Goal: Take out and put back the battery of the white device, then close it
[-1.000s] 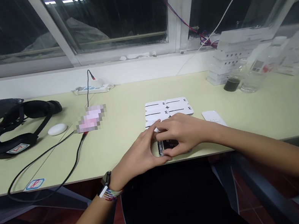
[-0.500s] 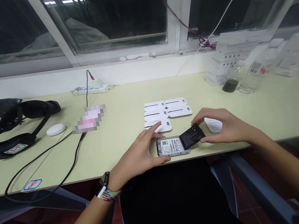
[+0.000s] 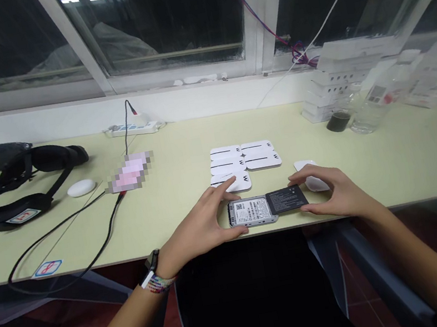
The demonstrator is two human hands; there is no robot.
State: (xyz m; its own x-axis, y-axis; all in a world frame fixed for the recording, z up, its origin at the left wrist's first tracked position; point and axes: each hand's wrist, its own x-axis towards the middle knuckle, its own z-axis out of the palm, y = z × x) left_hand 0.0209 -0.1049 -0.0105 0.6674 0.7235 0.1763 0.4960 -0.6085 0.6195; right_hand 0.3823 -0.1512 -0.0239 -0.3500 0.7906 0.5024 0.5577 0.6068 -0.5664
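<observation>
My left hand (image 3: 207,219) grips the left end of a small open-backed electronic device (image 3: 250,211), thumb at its near edge and fingers at its far edge. Printed white labels show inside the device. Between the thumb and fingers of my right hand (image 3: 333,191) is a flat black battery (image 3: 287,200). The battery's left end overlaps the right end of the device; most of it sticks out to the right. Partly behind my right fingers lies a white rounded cover (image 3: 314,183). Several white rounded devices or covers with black marks (image 3: 260,160) lie just beyond my left hand.
A black headset (image 3: 18,204), a white oval object (image 3: 81,188) and a blurred-out phone-like item (image 3: 131,172) with a black cable are on the left. A power strip (image 3: 134,130) sits by the wall. White boxes (image 3: 328,93) and a clear bottle (image 3: 369,108) stand at the right.
My right hand has moved slightly right and turned the battery from slanting to nearly in line with the device. The left hand keeps its hold on the device.
</observation>
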